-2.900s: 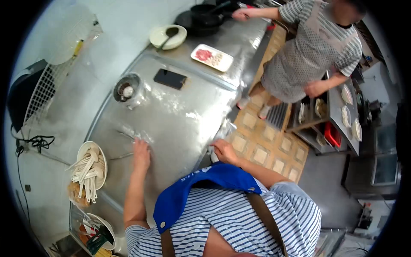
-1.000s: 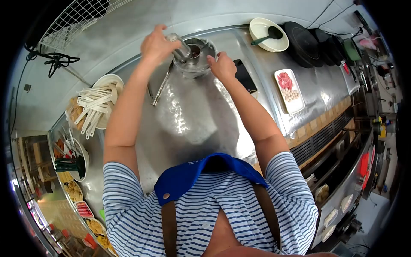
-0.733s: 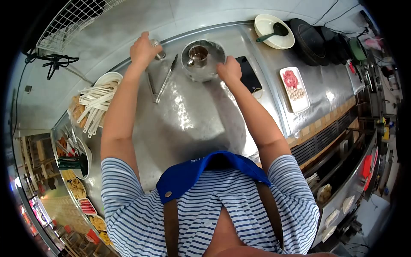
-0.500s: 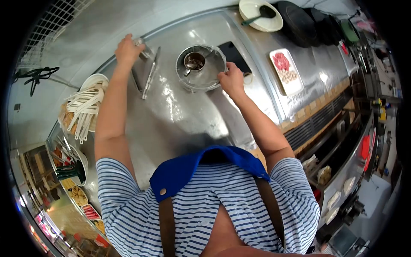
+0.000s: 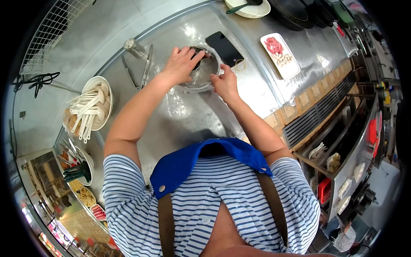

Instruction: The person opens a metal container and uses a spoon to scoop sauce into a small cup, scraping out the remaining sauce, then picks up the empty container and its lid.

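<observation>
A clear round bowl [image 5: 217,60] stands on the steel worktop, with a small metal cup [image 5: 197,65] inside it. My left hand [image 5: 181,66] is over the bowl, its fingers spread across the cup and hiding most of it. It seems to hold nothing. Pinched at the bowl's near right rim is my right hand [image 5: 224,84]. A clear jar with a metal top [image 5: 135,48] is at the back left, beside a pair of metal tongs [image 5: 146,68].
Behind the bowl's right side lies a black phone [image 5: 223,48]. Farther right is a white tray [image 5: 292,70] of raw meat and pale pieces. White ladles [image 5: 87,107] fill a bowl at left. Dark pans [image 5: 291,13] sit at the back right, near a white dish [image 5: 252,10].
My left hand has left the jar and moved right to the cup in the bowl. My right hand stays at the bowl's rim. The view has shifted slightly.
</observation>
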`<action>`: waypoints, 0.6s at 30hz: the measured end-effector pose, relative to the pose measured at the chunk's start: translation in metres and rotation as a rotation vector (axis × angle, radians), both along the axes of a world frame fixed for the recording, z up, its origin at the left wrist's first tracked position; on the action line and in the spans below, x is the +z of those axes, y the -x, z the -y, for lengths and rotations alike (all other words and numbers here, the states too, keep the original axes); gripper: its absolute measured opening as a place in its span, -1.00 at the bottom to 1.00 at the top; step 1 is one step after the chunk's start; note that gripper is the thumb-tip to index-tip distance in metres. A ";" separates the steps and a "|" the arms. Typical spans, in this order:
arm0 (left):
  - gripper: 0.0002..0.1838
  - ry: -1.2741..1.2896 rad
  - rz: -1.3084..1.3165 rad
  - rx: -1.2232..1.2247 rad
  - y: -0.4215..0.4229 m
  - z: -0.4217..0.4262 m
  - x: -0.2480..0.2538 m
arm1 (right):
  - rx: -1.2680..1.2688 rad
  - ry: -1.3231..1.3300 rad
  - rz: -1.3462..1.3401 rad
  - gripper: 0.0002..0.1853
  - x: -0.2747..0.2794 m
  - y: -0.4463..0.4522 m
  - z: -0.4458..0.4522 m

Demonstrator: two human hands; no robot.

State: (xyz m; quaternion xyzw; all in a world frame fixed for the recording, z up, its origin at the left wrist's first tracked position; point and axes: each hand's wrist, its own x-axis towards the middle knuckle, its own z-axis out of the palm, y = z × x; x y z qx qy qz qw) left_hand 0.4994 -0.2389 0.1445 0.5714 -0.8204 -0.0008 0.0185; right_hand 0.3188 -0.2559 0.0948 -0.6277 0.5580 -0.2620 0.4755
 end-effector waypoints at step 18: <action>-0.11 0.086 -0.254 0.388 -0.063 0.039 0.075 | -0.078 -0.155 0.213 -0.51 0.020 0.007 -0.014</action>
